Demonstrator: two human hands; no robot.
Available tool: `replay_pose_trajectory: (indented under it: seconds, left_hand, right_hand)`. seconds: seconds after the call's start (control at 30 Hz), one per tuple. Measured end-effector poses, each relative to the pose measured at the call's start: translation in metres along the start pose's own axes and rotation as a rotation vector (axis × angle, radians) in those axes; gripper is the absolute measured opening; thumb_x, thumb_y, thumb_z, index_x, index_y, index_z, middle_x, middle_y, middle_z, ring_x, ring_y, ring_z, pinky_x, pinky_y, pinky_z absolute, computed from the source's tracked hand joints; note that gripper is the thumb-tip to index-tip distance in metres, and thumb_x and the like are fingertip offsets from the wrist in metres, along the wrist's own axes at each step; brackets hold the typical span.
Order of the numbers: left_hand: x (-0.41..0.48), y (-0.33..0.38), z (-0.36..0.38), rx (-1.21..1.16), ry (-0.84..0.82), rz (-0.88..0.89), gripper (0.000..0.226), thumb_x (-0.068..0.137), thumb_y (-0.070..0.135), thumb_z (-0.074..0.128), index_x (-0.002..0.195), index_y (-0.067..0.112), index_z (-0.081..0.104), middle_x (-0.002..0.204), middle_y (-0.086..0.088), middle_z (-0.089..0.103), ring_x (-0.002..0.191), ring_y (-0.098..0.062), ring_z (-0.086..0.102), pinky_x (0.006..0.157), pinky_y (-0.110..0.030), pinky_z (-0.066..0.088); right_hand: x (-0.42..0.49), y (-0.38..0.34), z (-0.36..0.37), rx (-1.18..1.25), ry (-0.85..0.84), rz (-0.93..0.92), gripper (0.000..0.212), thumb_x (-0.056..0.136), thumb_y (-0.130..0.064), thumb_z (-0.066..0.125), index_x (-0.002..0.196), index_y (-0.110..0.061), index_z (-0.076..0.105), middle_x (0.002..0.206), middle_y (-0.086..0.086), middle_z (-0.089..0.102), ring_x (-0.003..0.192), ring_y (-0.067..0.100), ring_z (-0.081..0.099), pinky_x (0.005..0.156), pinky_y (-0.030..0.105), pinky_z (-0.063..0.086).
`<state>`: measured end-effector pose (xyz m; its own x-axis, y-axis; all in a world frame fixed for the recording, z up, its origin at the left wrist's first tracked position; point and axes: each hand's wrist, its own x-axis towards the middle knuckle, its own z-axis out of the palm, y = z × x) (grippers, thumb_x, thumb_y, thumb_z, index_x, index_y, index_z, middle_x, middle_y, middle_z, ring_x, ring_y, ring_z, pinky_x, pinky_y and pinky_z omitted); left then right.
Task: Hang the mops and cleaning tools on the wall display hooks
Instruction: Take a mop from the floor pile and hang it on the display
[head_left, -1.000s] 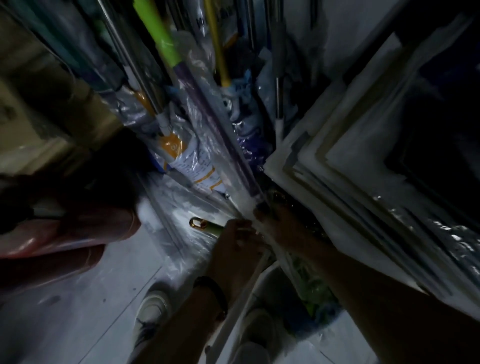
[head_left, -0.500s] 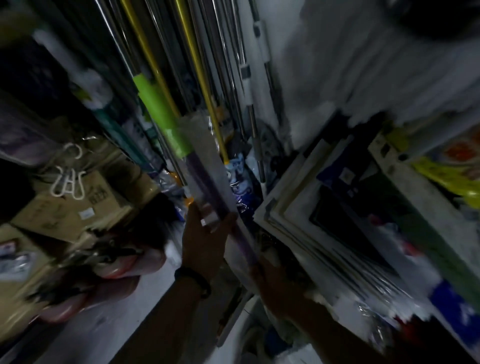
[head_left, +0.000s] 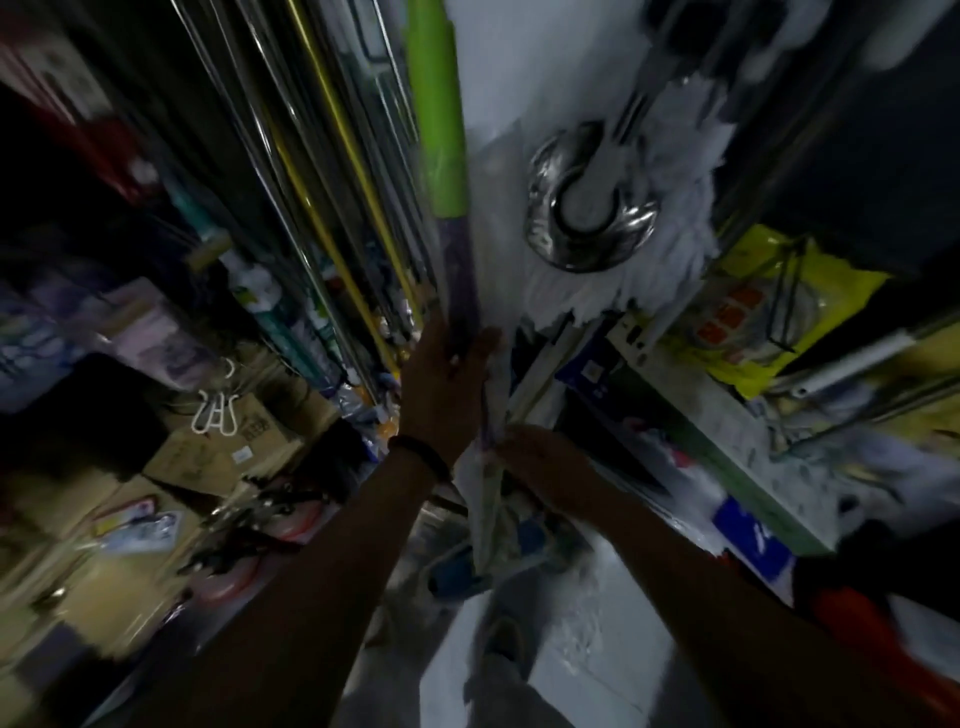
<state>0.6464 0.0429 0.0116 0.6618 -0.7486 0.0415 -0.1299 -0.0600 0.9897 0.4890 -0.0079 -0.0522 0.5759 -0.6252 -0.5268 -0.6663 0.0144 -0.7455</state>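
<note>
Left hand (head_left: 441, 379), centre of the frame, is curled round the purple shaft of a plastic-wrapped mop (head_left: 439, 130), thumb on the right side of the pole, a black wristband (head_left: 422, 460) at my wrist. Just below and to the right, my right hand (head_left: 540, 462) grips the crumpled clear wrapping lower on the same mop. The mop's green grip section rises to the top centre of the frame, beside a cluster of chrome and yellow poles (head_left: 322, 171) at upper left. A white string mop head (head_left: 675, 218) with a shiny metal disc (head_left: 587, 223) shows at upper right. Cardboard boxes (head_left: 197, 462) fill the lower left; a yellow package (head_left: 769, 312) sits at right. Motion blur softens much of the scene.
</note>
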Motion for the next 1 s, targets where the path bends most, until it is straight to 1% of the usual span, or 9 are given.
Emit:
replay_pose_trajectory:
  seconds: [0.07, 0.17, 0.27, 0.4, 0.5, 0.6, 0.73, 0.87, 1.0]
  left_hand:
    - [-0.001, 0.028, 0.002, -0.008, -0.037, 0.074, 0.035, 0.1, 0.025, 0.065, 0.133, 0.015, 0.064, 0.119, 0.003, 0.07, 0.095, 0.011, 0.063, 0.082, -0.023, 0.058]
    - [-0.002, 0.06, 0.008, 0.014, -0.065, 0.167, 0.022, 0.097, 0.029, 0.067, 0.118, 0.021, 0.069, 0.101, 0.015, 0.07, 0.093, -0.005, 0.068, 0.077, -0.028, 0.056]
    - [-0.014, 0.1, 0.02, -0.001, -0.137, 0.209, 0.014, 0.096, 0.026, 0.07, 0.11, 0.024, 0.071, 0.094, 0.015, 0.074, 0.085, -0.001, 0.07, 0.071, -0.02, 0.053]
    - [-0.037, 0.149, 0.044, 0.005, -0.22, 0.307, 0.014, 0.095, 0.032, 0.07, 0.11, 0.032, 0.072, 0.094, 0.013, 0.076, 0.083, -0.001, 0.071, 0.068, -0.023, 0.055]
    - [-0.045, 0.184, 0.064, -0.005, -0.223, 0.354, 0.019, 0.095, 0.026, 0.071, 0.111, 0.036, 0.072, 0.097, 0.016, 0.078, 0.088, -0.005, 0.073, 0.071, -0.02, 0.055]
    - [-0.049, 0.214, 0.081, -0.028, -0.271, 0.389, 0.019, 0.095, 0.03, 0.07, 0.114, 0.033, 0.072, 0.102, 0.014, 0.078, 0.094, -0.008, 0.074, 0.079, -0.036, 0.061]
    - [-0.055, 0.249, 0.098, -0.078, -0.308, 0.437, 0.024, 0.092, 0.043, 0.066, 0.114, 0.036, 0.071, 0.103, 0.009, 0.078, 0.094, -0.013, 0.075, 0.08, -0.049, 0.061]
    - [-0.053, 0.283, 0.112, -0.149, -0.355, 0.475, 0.016, 0.098, 0.028, 0.066, 0.11, 0.035, 0.074, 0.103, 0.011, 0.079, 0.095, -0.01, 0.075, 0.08, -0.038, 0.06]
    - [-0.049, 0.324, 0.121, -0.191, -0.402, 0.543, 0.027, 0.099, 0.017, 0.066, 0.102, 0.042, 0.075, 0.101, 0.022, 0.078, 0.099, 0.0, 0.073, 0.081, -0.019, 0.054]
  right_hand:
    - [-0.02, -0.024, -0.029, 0.147, 0.12, -0.087, 0.012, 0.104, -0.026, 0.066, 0.103, -0.017, 0.072, 0.113, 0.02, 0.073, 0.098, 0.02, 0.068, 0.091, 0.04, 0.056]
    - [-0.049, -0.072, -0.07, 0.231, 0.33, -0.27, 0.007, 0.105, -0.02, 0.065, 0.108, -0.018, 0.071, 0.101, 0.009, 0.077, 0.084, 0.012, 0.072, 0.078, 0.036, 0.056]
    - [-0.083, -0.127, -0.112, 0.285, 0.473, -0.477, 0.024, 0.102, -0.03, 0.07, 0.125, -0.022, 0.068, 0.107, -0.001, 0.078, 0.094, 0.012, 0.074, 0.082, 0.035, 0.059]
    - [-0.133, -0.191, -0.157, 0.237, 0.582, -0.726, 0.038, 0.098, -0.043, 0.068, 0.132, -0.025, 0.066, 0.111, -0.006, 0.077, 0.102, 0.011, 0.074, 0.085, 0.036, 0.059]
    - [-0.166, -0.217, -0.188, 0.236, 0.721, -0.86, 0.028, 0.098, -0.038, 0.064, 0.122, -0.026, 0.071, 0.1, -0.005, 0.077, 0.092, 0.008, 0.071, 0.085, 0.037, 0.057]
    - [-0.194, -0.23, -0.216, 0.287, 0.796, -0.951, 0.035, 0.101, -0.025, 0.066, 0.135, -0.025, 0.068, 0.095, 0.0, 0.077, 0.08, 0.007, 0.068, 0.074, 0.03, 0.055]
    - [-0.22, -0.238, -0.246, 0.295, 0.812, -1.017, 0.034, 0.102, -0.02, 0.069, 0.136, -0.022, 0.068, 0.094, 0.002, 0.078, 0.081, 0.009, 0.069, 0.075, 0.027, 0.054]
    - [-0.244, -0.249, -0.264, 0.317, 0.859, -1.079, 0.03, 0.104, -0.016, 0.067, 0.134, -0.02, 0.069, 0.1, -0.006, 0.078, 0.089, 0.008, 0.071, 0.082, 0.028, 0.056]
    - [-0.267, -0.27, -0.282, 0.31, 0.932, -1.121, 0.032, 0.103, -0.013, 0.066, 0.134, -0.021, 0.07, 0.111, -0.003, 0.079, 0.1, 0.012, 0.073, 0.093, 0.038, 0.06]
